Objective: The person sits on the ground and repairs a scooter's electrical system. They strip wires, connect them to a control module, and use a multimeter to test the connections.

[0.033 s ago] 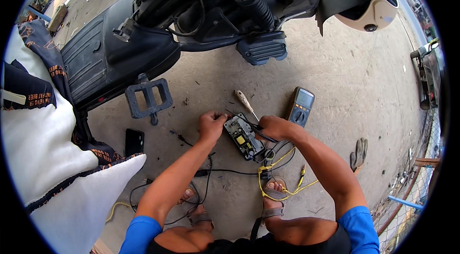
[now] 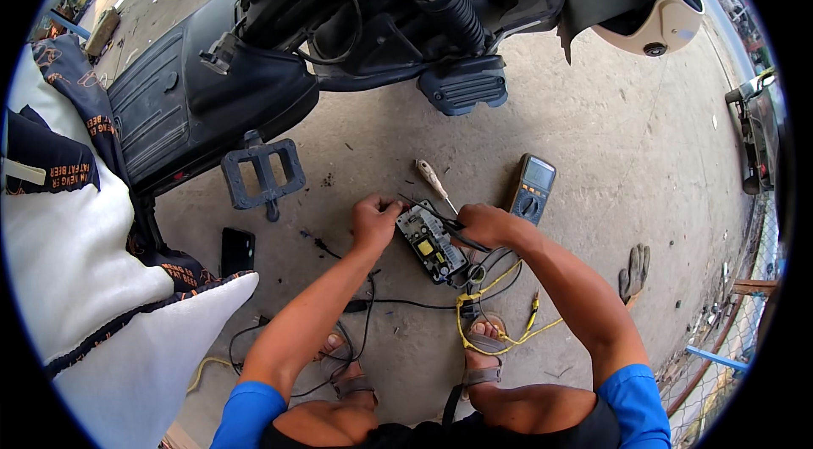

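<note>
Mid-frame, just above centre-bottom, an open circuit board (image 2: 430, 244) with a yellow component sits tilted between two bare hands. Left hand (image 2: 375, 220) at its upper left corner, fingers bent, thumb and fingertips drawn together by the corner; can't tell if they pinch the board or a wire. Right hand (image 2: 487, 226) at the board's right side, fingers curled down next to dark cables (image 2: 479, 256); fingertips hidden, grip can't be told. Screwdriver (image 2: 430, 175) with pale handle lies above the board, shaft pointing at the right hand. Multimeter (image 2: 533, 188), dark with orange marks, just beyond the right hand, upper right of it. Yellow cord (image 2: 468, 297) loops below the board, near the sandalled right foot (image 2: 483, 347). Phone (image 2: 237, 252), black, lower left; dark glove (image 2: 633, 271) lower right. Black pedal (image 2: 263, 174) left of centre, motorbike (image 2: 254, 85) across the top, pale helmet (image 2: 652, 25) upper right.
</note>
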